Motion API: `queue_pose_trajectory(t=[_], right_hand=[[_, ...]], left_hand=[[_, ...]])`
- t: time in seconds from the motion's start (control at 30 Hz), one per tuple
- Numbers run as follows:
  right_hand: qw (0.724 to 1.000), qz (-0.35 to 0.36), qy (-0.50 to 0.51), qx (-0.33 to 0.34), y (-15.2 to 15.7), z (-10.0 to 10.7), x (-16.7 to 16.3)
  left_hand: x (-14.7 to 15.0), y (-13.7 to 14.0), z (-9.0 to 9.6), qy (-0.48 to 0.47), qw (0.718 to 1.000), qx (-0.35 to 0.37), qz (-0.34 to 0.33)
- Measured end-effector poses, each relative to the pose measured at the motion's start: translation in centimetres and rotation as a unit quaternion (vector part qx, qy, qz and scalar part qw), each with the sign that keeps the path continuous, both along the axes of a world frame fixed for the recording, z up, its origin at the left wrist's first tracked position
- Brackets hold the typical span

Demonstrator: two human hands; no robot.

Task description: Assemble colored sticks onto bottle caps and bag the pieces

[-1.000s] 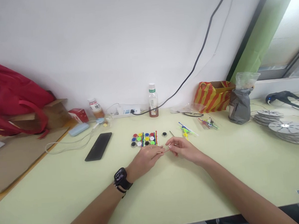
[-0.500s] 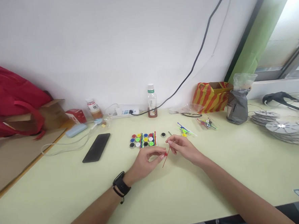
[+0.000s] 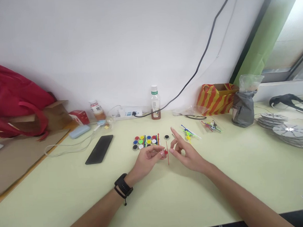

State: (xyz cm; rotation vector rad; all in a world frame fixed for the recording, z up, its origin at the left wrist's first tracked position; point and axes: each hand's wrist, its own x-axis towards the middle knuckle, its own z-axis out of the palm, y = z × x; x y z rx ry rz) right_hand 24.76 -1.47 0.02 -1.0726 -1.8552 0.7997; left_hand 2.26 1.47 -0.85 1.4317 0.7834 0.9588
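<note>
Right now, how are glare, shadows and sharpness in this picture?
Head view: the window burns out at upper right; head view: faint, soft shadows on the table near the left hand; head view: the red piece it holds looks too soft for fine detail.

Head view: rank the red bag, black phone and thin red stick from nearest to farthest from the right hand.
1. Thin red stick, just left of the right hand.
2. Black phone, further left, past the left hand.
3. Red bag, at the view's left edge.

Left grip (image 3: 149,160) pinched, right grip (image 3: 188,155) spread, right index finger (image 3: 177,136) extended forward
</note>
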Motion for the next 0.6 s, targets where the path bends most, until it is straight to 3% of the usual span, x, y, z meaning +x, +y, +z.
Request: queue_pose_trajectory(t=[0.17,0.33,0.6], right_hand=[[0.992,0.045,-0.027,-0.115,0.14,0.06,-0.31],[0.995,0.038,0.041,-0.082,0.08,0.41,-0.71],[0.994,0.037,0.048,-0.094,0.06,-0.09,-1.02]], left_hand=[[0.08,0.12,0.0,-0.015,0.999,-0.011,0.027],[0.07,0.06,0.11,-0.009,1.0,-0.004,0.019],[0.08,-0.2,0.39,0.008,1.0,0.003,0.0]])
